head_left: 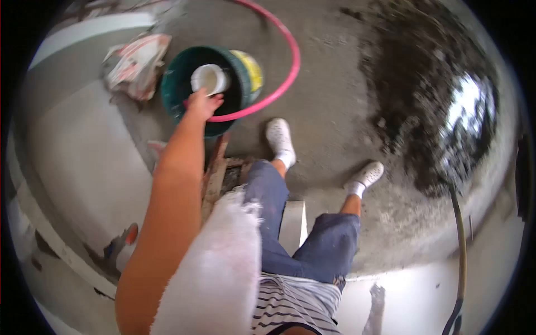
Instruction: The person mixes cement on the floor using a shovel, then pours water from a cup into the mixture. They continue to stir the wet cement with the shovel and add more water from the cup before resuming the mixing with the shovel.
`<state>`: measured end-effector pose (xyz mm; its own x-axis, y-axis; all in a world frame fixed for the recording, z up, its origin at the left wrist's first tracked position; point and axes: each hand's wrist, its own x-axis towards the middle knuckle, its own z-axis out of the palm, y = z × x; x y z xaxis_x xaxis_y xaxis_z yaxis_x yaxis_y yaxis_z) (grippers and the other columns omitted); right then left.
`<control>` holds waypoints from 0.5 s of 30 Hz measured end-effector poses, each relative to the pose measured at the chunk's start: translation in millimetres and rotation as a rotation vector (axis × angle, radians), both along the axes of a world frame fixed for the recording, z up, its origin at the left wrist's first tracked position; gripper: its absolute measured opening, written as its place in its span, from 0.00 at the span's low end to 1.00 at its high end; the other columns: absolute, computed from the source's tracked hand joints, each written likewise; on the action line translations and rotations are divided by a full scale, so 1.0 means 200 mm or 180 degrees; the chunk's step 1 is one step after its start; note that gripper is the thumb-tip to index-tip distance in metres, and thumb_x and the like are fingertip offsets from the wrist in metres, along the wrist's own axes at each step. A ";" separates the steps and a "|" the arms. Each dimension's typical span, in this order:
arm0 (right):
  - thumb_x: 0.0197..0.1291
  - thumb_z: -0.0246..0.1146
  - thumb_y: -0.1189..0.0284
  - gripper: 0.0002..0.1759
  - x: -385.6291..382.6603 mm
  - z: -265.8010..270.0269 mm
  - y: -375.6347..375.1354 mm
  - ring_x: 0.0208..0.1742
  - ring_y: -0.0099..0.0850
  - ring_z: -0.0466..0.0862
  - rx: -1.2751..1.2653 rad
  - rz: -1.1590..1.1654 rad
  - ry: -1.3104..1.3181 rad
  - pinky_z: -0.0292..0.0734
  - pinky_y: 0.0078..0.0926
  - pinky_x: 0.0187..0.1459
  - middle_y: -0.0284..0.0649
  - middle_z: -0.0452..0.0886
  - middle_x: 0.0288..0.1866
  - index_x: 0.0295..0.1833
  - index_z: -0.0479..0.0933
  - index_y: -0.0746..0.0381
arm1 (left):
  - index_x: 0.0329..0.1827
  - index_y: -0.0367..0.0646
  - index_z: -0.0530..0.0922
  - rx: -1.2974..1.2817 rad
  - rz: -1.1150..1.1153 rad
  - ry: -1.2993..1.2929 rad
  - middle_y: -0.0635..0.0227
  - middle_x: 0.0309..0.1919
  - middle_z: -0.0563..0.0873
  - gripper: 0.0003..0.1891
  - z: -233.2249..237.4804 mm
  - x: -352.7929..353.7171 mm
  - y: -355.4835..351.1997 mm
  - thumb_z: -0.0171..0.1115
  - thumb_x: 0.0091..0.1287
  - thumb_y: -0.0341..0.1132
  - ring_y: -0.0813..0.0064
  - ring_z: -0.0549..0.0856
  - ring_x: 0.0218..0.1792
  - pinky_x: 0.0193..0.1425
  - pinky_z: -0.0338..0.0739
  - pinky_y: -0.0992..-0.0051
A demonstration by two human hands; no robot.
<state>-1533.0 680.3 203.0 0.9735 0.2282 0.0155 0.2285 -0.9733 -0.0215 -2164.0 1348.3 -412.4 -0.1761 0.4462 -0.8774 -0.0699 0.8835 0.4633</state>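
Note:
My left hand [205, 105] reaches over the dark green bucket [172, 92], its fingers closed on the near rim of a small white container [207, 79]. The container is inside the bucket's mouth, its open top facing up. A pink hose [290, 72] curves in from above and ends at the bucket, passing close by my fingers. A yellow label shows on a pail [249, 70] against the bucket's right side. My right hand is out of view.
A crumpled sack [137, 67] lies left of the bucket. Wet dark mortar [413, 84] spreads over the floor at the right, with a long tool handle [460, 245] beside it. Wooden pieces [215, 184] lie near my left leg. A low wall [61, 145] curves at the left.

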 end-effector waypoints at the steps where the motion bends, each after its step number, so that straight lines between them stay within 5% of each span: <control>1: 0.67 0.54 0.65 0.17 0.03 0.06 -0.08 0.43 0.35 0.77 0.0009 -0.0048 0.0011 0.74 0.32 0.44 0.46 0.78 0.40 0.48 0.75 0.69 | 0.60 0.35 0.67 0.0065 -0.0047 -0.0345 0.51 0.45 0.79 0.20 0.06 -0.01 -0.02 0.49 0.71 0.38 0.55 0.83 0.42 0.48 0.79 0.51; 4: 0.70 0.52 0.66 0.19 0.34 0.23 -0.75 0.50 0.36 0.79 0.0347 -0.0244 0.0283 0.76 0.34 0.52 0.48 0.80 0.46 0.56 0.75 0.69 | 0.60 0.36 0.68 0.0259 -0.0364 -0.0437 0.52 0.47 0.79 0.20 0.36 0.08 -0.01 0.51 0.68 0.37 0.52 0.82 0.46 0.52 0.79 0.52; 6: 0.66 0.58 0.68 0.12 0.15 0.15 -0.37 0.42 0.23 0.74 0.0896 -0.0168 -0.0050 0.68 0.20 0.47 0.33 0.76 0.37 0.43 0.76 0.67 | 0.58 0.36 0.69 0.0313 -0.0476 -0.0401 0.54 0.46 0.80 0.19 0.56 0.17 0.00 0.53 0.67 0.38 0.55 0.82 0.43 0.51 0.79 0.56; 8: 0.66 0.57 0.69 0.10 0.15 0.15 -0.31 0.35 0.20 0.69 0.0605 0.0210 -0.0034 0.64 0.20 0.39 0.30 0.72 0.30 0.35 0.75 0.65 | 0.54 0.37 0.72 0.0454 -0.0801 -0.0437 0.58 0.41 0.82 0.17 0.73 0.28 -0.03 0.53 0.67 0.37 0.63 0.82 0.40 0.48 0.80 0.63; 15: 0.65 0.58 0.68 0.10 0.36 0.34 -0.60 0.33 0.19 0.68 0.1306 0.0257 -0.0036 0.61 0.18 0.36 0.29 0.70 0.27 0.34 0.75 0.64 | 0.49 0.41 0.75 0.0604 -0.1515 -0.1042 0.64 0.35 0.83 0.13 1.23 1.13 -0.49 0.57 0.64 0.36 0.69 0.82 0.36 0.43 0.81 0.67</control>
